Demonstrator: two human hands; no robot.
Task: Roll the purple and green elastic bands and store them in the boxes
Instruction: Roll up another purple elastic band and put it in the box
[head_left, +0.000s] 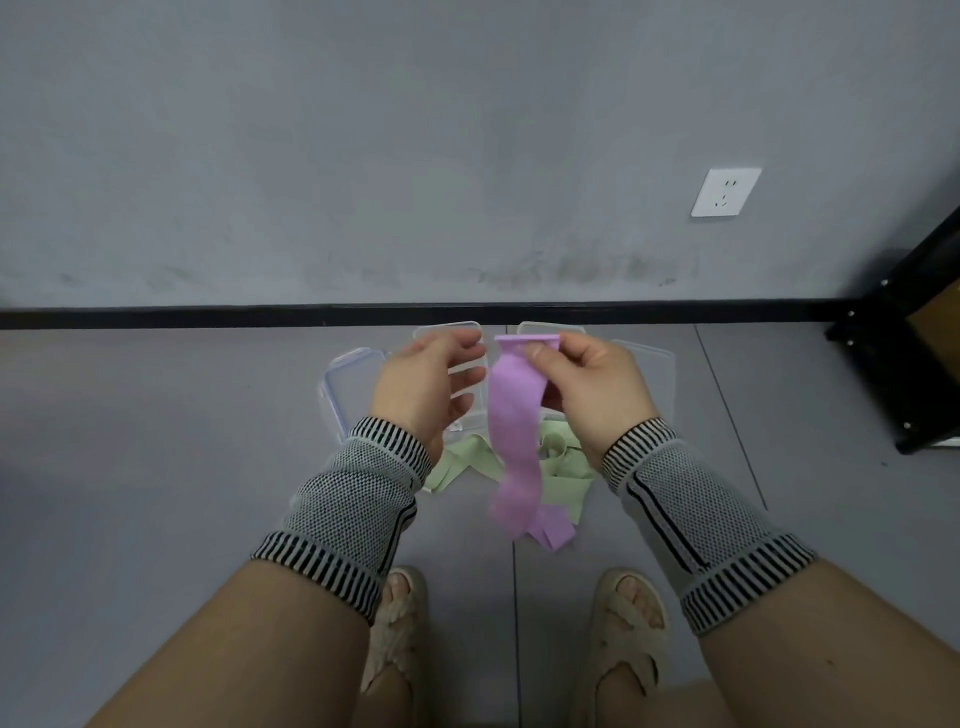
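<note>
The purple elastic band (514, 436) hangs from my right hand (587, 384), which pinches its folded top end between thumb and fingers. The band's lower end lies folded on the floor. My left hand (426, 384) hovers just left of the band with relaxed fingers, holding nothing. The green elastic band (561, 467) lies crumpled on the floor beneath my hands, partly hidden by the purple band and my wrists. Clear plastic boxes (348, 395) and lids sit on the floor behind, partly covered by my hands.
A grey wall with a black skirting board (208, 316) stands just beyond the boxes. A white socket (725, 192) is on the wall. A black-framed shelf (904, 364) is at the right. My sandalled feet (628, 623) are at the bottom.
</note>
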